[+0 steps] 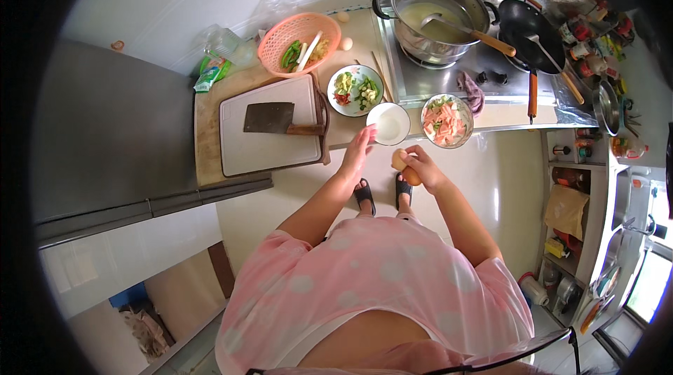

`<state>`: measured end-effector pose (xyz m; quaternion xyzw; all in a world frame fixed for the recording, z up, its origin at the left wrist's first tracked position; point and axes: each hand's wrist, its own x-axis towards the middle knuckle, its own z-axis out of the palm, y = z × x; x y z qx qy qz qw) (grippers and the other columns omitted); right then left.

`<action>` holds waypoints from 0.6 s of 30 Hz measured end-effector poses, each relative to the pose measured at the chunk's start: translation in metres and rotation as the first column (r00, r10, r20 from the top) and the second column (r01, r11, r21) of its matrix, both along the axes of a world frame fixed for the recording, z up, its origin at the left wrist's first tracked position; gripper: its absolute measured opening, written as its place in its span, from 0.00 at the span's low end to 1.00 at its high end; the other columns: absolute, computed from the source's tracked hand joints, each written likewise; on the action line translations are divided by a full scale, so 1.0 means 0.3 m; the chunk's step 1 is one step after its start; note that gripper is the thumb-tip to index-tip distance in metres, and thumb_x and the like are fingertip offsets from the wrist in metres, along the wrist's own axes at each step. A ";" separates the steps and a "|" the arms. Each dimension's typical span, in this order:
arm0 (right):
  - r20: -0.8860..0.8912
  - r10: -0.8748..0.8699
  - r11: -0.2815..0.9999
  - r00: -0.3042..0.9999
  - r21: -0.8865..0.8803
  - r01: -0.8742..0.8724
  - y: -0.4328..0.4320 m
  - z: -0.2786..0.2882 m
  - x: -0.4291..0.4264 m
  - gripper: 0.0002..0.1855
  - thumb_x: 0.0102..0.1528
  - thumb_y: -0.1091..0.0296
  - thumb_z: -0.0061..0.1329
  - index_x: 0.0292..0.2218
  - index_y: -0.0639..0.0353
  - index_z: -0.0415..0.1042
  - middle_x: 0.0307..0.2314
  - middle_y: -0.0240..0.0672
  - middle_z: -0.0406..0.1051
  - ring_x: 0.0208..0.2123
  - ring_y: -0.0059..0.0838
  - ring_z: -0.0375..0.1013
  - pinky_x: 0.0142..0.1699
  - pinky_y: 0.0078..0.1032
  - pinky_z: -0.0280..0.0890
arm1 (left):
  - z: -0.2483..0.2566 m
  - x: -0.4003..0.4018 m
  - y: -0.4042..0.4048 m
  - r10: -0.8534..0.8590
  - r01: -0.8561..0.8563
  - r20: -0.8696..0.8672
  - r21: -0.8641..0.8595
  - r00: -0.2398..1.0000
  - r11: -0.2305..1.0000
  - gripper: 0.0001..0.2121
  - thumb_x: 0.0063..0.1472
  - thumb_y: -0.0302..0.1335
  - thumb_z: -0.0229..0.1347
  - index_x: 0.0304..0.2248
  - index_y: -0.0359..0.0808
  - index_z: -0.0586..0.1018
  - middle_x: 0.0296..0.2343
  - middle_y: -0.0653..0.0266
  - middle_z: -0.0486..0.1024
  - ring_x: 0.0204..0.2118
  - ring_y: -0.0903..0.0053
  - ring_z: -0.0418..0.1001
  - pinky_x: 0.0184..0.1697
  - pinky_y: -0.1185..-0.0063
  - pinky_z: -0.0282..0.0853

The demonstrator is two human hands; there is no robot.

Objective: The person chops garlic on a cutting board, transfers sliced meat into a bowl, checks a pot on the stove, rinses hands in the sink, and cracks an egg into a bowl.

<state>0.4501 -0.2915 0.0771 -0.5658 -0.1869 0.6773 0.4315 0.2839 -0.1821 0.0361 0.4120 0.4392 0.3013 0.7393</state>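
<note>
My right hand (pixel 427 169) grips two rounded brown egg shapes (pixel 411 177) above the floor, just in front of the counter edge. Whether they are whole eggs or shell halves I cannot tell. My left hand (pixel 357 153) is empty, its fingers stretched out at the near left rim of a small white bowl (pixel 389 123). The bowl's contents look pale and are hard to make out. Right of it, a patterned bowl (pixel 447 121) holds pink sliced pieces and some green bits. Behind the white bowl lies a plate (pixel 342 105) of chopped green, red and pale ingredients.
A cleaver (pixel 269 118) rests on the cutting board (pixel 236 151) at left. Behind are an orange basket (pixel 271 44) of vegetables and loose eggs (pixel 346 44). Chopsticks (pixel 379 72) lie beside the stove, which carries a pot (pixel 410 44) with a ladle and a black wok (pixel 518 20).
</note>
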 end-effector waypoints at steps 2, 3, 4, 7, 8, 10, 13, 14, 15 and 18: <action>0.032 0.032 0.999 0.999 0.041 -0.033 0.054 0.034 -0.053 0.22 0.50 0.55 0.46 0.39 0.60 0.57 0.28 0.41 0.66 0.25 0.23 0.66 0.28 0.19 0.62 | 0.175 0.019 -0.020 -0.100 0.140 0.178 -0.228 0.979 0.964 0.26 0.57 0.50 0.37 0.48 0.40 0.62 0.45 0.63 0.61 0.47 0.77 0.58 0.49 0.78 0.51; 0.068 0.063 0.995 0.996 0.076 -0.069 0.083 0.055 -0.085 0.21 0.51 0.56 0.45 0.39 0.61 0.55 0.26 0.41 0.66 0.22 0.23 0.67 0.24 0.19 0.63 | 0.173 0.015 -0.020 -0.090 0.129 0.178 -0.222 0.980 0.966 0.26 0.57 0.50 0.37 0.48 0.40 0.62 0.45 0.63 0.61 0.47 0.77 0.58 0.49 0.78 0.51; 0.094 0.052 0.995 0.994 0.075 -0.059 0.107 0.089 -0.111 0.21 0.49 0.56 0.47 0.38 0.61 0.57 0.26 0.39 0.66 0.24 0.24 0.67 0.27 0.19 0.63 | 0.161 0.015 -0.017 -0.082 0.185 0.331 -0.292 0.940 0.938 0.26 0.57 0.50 0.37 0.48 0.39 0.62 0.45 0.63 0.61 0.46 0.76 0.59 0.49 0.77 0.53; 0.482 0.128 0.972 0.867 0.114 -0.207 0.144 0.140 -0.142 0.19 0.49 0.57 0.47 0.37 0.61 0.61 0.30 0.40 0.66 0.30 0.26 0.67 0.35 0.23 0.62 | 0.130 0.019 -0.001 -0.027 0.205 0.463 -0.339 0.886 0.918 0.25 0.58 0.47 0.37 0.45 0.35 0.65 0.43 0.62 0.65 0.43 0.72 0.63 0.47 0.75 0.58; 0.599 0.005 0.915 0.801 0.320 -0.245 0.146 0.130 -0.151 0.17 0.49 0.57 0.47 0.35 0.61 0.64 0.30 0.39 0.67 0.30 0.27 0.67 0.36 0.23 0.62 | 0.116 0.014 0.007 0.000 0.220 0.507 -0.374 0.862 0.901 0.24 0.57 0.47 0.40 0.42 0.34 0.67 0.41 0.61 0.66 0.43 0.72 0.63 0.47 0.74 0.58; 0.638 -0.071 0.913 0.767 0.352 -0.208 0.147 0.104 -0.152 0.15 0.50 0.59 0.46 0.34 0.61 0.64 0.27 0.37 0.66 0.30 0.27 0.67 0.35 0.22 0.62 | 0.114 0.008 0.017 0.022 0.291 0.601 -0.419 0.799 0.860 0.18 0.56 0.42 0.44 0.37 0.35 0.71 0.37 0.62 0.70 0.43 0.72 0.64 0.46 0.73 0.59; 0.234 -0.028 0.991 0.972 0.135 -0.004 0.157 0.162 -0.097 0.14 0.53 0.57 0.41 0.31 0.61 0.64 0.27 0.37 0.67 0.31 0.27 0.67 0.35 0.22 0.64 | 0.112 -0.018 0.019 0.046 0.264 0.547 -0.474 0.836 0.840 0.13 0.56 0.36 0.45 0.36 0.36 0.72 0.35 0.65 0.70 0.40 0.74 0.66 0.43 0.75 0.61; -0.121 -0.138 0.986 0.983 0.079 0.148 0.157 0.145 -0.064 0.16 0.54 0.55 0.38 0.31 0.62 0.65 0.28 0.38 0.67 0.30 0.28 0.68 0.35 0.23 0.64 | 0.085 -0.020 0.028 0.143 0.169 0.475 -0.554 0.868 0.815 0.10 0.54 0.29 0.48 0.35 0.35 0.72 0.34 0.65 0.71 0.36 0.75 0.68 0.39 0.76 0.64; -0.450 -0.260 0.960 0.854 -0.028 0.278 0.155 0.118 -0.026 0.19 0.55 0.53 0.35 0.30 0.63 0.65 0.28 0.39 0.67 0.30 0.30 0.68 0.36 0.25 0.65 | 0.084 -0.021 0.042 0.141 0.173 0.477 -0.555 0.867 0.814 0.10 0.54 0.29 0.48 0.35 0.35 0.72 0.34 0.65 0.71 0.36 0.75 0.68 0.39 0.76 0.64; -0.549 -0.357 0.930 0.755 -0.132 0.344 0.143 0.039 0.041 0.23 0.55 0.49 0.32 0.32 0.65 0.63 0.28 0.40 0.67 0.28 0.31 0.68 0.35 0.27 0.66 | 0.081 -0.039 0.084 0.038 0.059 0.252 -0.365 0.967 0.929 0.11 0.52 0.24 0.48 0.37 0.36 0.71 0.33 0.66 0.71 0.33 0.76 0.69 0.36 0.77 0.65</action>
